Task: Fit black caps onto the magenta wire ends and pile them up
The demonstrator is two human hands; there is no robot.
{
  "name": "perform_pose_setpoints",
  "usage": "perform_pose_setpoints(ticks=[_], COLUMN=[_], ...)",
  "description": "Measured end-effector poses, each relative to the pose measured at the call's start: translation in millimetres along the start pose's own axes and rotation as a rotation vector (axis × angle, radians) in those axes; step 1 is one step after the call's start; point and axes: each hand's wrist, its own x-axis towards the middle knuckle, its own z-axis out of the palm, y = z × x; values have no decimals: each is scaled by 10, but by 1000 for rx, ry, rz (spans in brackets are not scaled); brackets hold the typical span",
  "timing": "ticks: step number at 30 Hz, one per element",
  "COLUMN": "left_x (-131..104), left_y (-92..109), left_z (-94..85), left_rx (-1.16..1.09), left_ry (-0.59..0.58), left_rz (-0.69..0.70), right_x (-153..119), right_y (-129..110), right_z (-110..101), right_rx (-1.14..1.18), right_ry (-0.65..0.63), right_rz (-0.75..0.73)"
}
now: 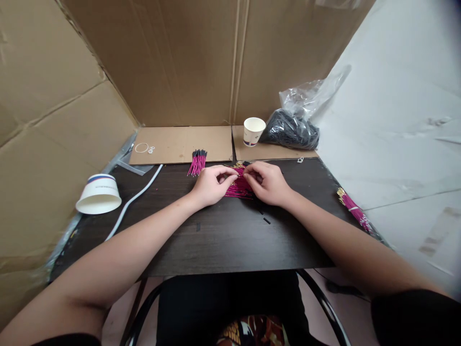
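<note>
Pink wires [238,191] with gold ends lie in a loose pile at the middle of the dark table [216,245]. Over the pile's left side, my left hand [214,183] is closed in a pinch; what its fingertips hold is too small to name. My right hand [265,181] pinches at the right side, its fingertips close to the left ones, with their contents also unclear. Behind my left hand, a bunch of pink wires with black ends [198,162] lies partly on the cardboard edge. Small black tubes [266,221] rest in front of my right hand.
A paper cup [254,131] and a clear bag of black pieces [291,129] stand at the back right. A tied pink wire bundle [353,209] lies at the right edge. At left are a larger paper cup [99,194] and a white cable [133,199].
</note>
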Motion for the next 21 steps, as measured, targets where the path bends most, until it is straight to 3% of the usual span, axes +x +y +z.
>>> perform_pose_setpoints(ticks=[16, 21], left_x=[1, -12], left_y=[2, 23], left_z=[10, 5], left_rx=[-3, -70], left_ry=[-12, -8], left_rz=[-8, -38], right_x=[-7, -3], right_y=[-11, -37], right_z=[18, 10], right_rx=[21, 35], right_ry=[-12, 47], right_rz=[-12, 0])
